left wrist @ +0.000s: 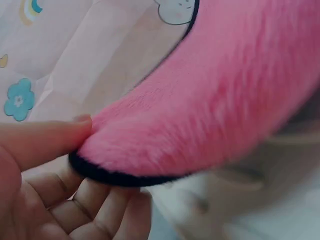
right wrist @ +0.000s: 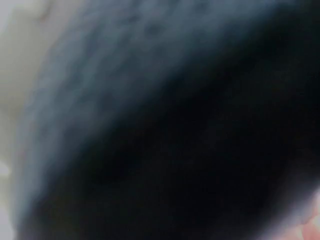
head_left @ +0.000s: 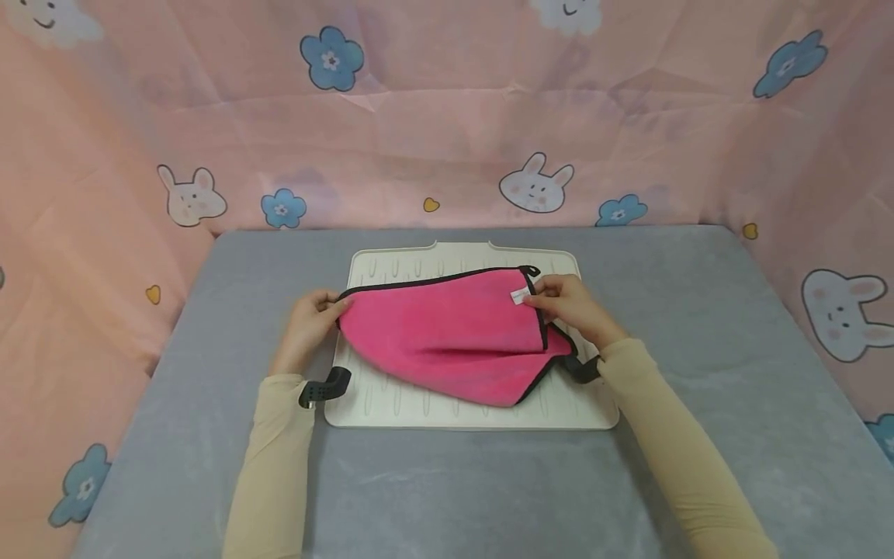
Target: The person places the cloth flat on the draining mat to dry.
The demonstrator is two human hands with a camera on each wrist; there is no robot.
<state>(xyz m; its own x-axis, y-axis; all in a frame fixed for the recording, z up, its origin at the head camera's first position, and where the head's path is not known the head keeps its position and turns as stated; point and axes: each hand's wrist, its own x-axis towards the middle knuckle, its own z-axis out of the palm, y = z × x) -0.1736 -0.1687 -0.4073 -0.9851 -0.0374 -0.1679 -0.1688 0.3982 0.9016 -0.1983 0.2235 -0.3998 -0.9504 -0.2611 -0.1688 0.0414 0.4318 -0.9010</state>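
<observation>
While both grips pinch the pink cloth (head_left: 433, 326) over the white board (head_left: 412, 413), left hand (head_left: 303, 326) at one end, right hand (head_left: 576, 309) beside the label (head_left: 520, 296), I suspect its slack lower flap (head_left: 513, 380) could snag on the nearby black wrist mount (head_left: 585, 370).

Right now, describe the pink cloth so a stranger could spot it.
Find the gray tabletop, then the ridged cream tray on it. Over the tray, the left hand and right hand hold the pink plush cloth. Its vivid pink, black edging and white tag set it apart.
</observation>
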